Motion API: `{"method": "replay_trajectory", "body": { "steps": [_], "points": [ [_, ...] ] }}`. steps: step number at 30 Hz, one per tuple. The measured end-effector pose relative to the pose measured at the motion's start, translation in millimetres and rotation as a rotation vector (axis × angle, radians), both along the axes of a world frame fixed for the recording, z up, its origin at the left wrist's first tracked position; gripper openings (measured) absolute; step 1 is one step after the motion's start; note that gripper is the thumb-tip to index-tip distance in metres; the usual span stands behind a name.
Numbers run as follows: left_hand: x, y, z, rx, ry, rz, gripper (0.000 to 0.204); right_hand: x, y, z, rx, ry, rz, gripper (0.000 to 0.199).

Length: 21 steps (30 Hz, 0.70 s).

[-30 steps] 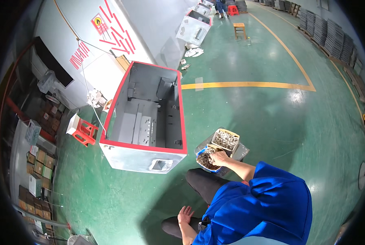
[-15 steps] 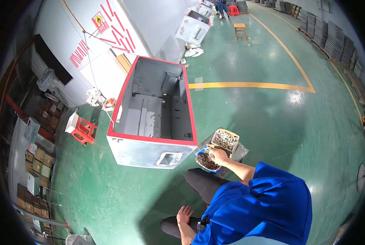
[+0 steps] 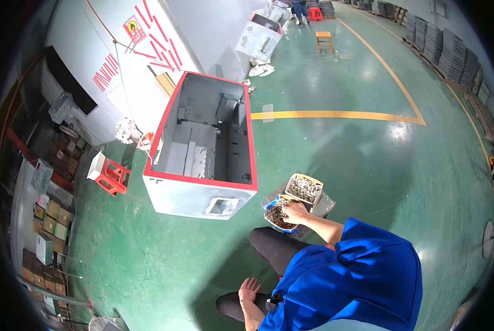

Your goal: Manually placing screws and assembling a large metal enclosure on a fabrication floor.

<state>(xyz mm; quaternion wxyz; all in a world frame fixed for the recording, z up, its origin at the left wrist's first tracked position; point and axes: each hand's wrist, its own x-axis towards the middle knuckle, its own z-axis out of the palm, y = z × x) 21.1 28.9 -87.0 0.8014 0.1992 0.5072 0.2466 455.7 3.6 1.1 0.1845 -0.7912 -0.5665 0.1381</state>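
My right hand (image 3: 295, 213) reaches down into a blue-edged container (image 3: 267, 208) of small brownish parts (image 3: 280, 220). Its fingers are drawn together, with the tips hidden among the parts. Right behind that stands a cream tub (image 3: 318, 181) of small pale parts (image 3: 304, 188). Both rest on a grey support (image 3: 327, 206). Down by my knee, my left hand (image 3: 249, 289) lies with fingers spread, holding nothing. Ahead to the left is an open grey metal cabinet (image 3: 194, 199) with a red rim and a square cutout in its near side.
A thin cord (image 3: 126, 99) runs down to the cabinet's left edge. A red stool (image 3: 112, 175) with a white box on it stands at the left. Farther off are a wooden stool (image 3: 323, 39), another cabinet (image 3: 259, 39) and a person (image 3: 300, 10). Grey stacks (image 3: 451, 52) line the right.
The open cabinet has shifted a little away and to the left, turning slightly. My right hand has stayed in the container of brownish parts, moving only slightly. My left hand is where it was.
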Motion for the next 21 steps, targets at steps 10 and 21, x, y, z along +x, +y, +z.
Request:
{"method": "replay_trajectory", "body": {
  "steps": [10, 21],
  "points": [
    [6.5, 1.7, -5.7, 0.005, 0.012, -0.010, 0.055, 5.9, 0.1, -13.9, 0.034, 0.000, 0.029, 0.025],
    [8.3, 3.2, -10.3, -0.009, -0.003, 0.002, 0.058, 8.9, -0.2, -20.2, 0.244, 0.025, -0.060, 0.015]
  ]
}}
